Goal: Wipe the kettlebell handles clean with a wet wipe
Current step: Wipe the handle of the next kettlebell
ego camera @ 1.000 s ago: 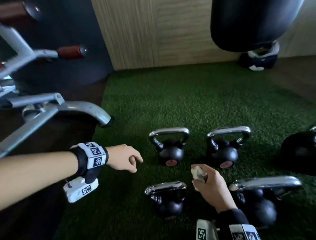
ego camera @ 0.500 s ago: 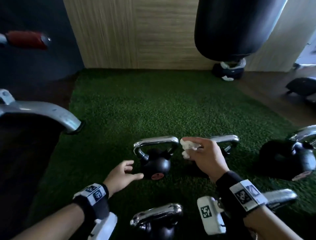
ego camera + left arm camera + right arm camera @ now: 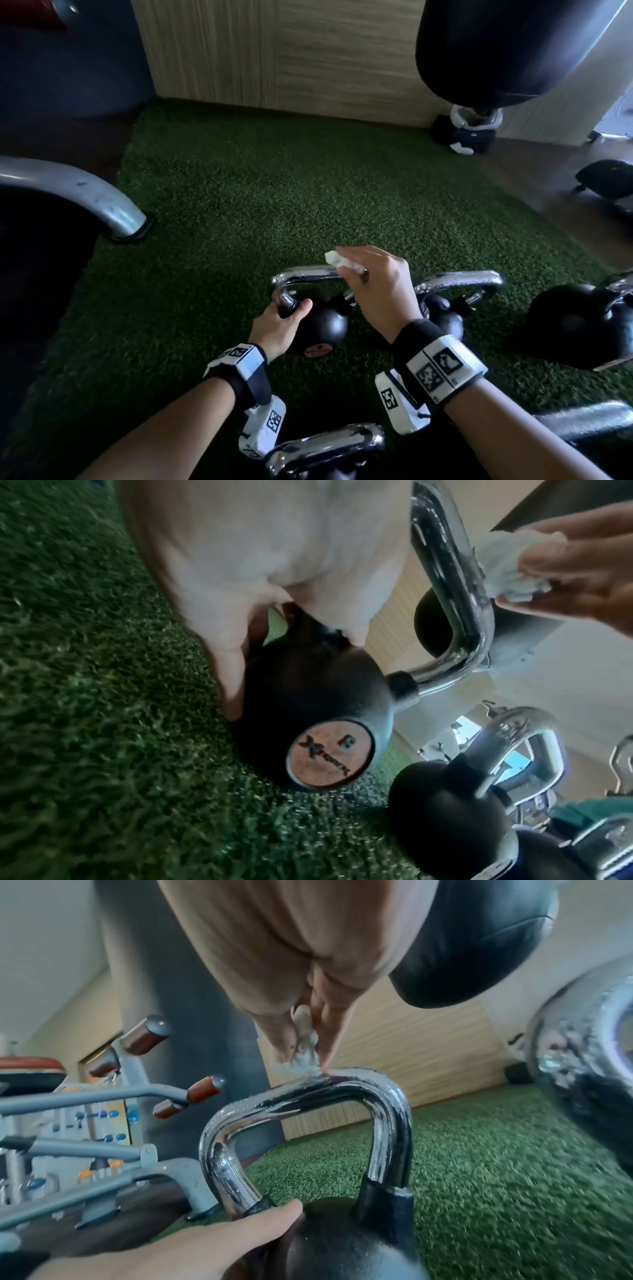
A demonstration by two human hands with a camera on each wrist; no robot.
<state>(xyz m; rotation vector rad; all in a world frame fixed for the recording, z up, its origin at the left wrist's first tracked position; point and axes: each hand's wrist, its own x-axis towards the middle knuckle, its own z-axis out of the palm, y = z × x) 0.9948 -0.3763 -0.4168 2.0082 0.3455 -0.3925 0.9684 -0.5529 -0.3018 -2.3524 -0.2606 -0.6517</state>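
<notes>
Head view: your left hand (image 3: 279, 330) grips the kettlebell (image 3: 317, 329) low on the left leg of its chrome handle (image 3: 308, 275), where the chrome meets the black ball, fingers curled behind the leg and thumb lying across the front. The kettlebell sits on the green turf (image 3: 274, 192), about mid-frame. Your right hand (image 3: 380, 291) holds a crumpled white wipe (image 3: 340, 262) pinched between thumb and fingers, and the wipe rests on the top bar of that same handle, toward its right end.

In the right wrist view the wipe (image 3: 303, 1056) touches the top of the handle (image 3: 308, 1099), clamped by your fingers (image 3: 329, 1031), and your left thumb (image 3: 260, 1221) lies at the foot of the left leg. In the left wrist view the ball (image 3: 308, 710) shows a round copper-coloured badge (image 3: 330, 753), and the wipe (image 3: 507, 561) presses on the bar.

A second kettlebell (image 3: 452, 294) stands just beside the first on its right, a bigger one (image 3: 579, 325) further right. Another chrome handle (image 3: 329, 445) shows at the bottom edge, between your forearms. A black punch bag (image 3: 507, 48) hangs at the upper right, and a grey machine leg (image 3: 85, 198) lands at the turf's left edge.
</notes>
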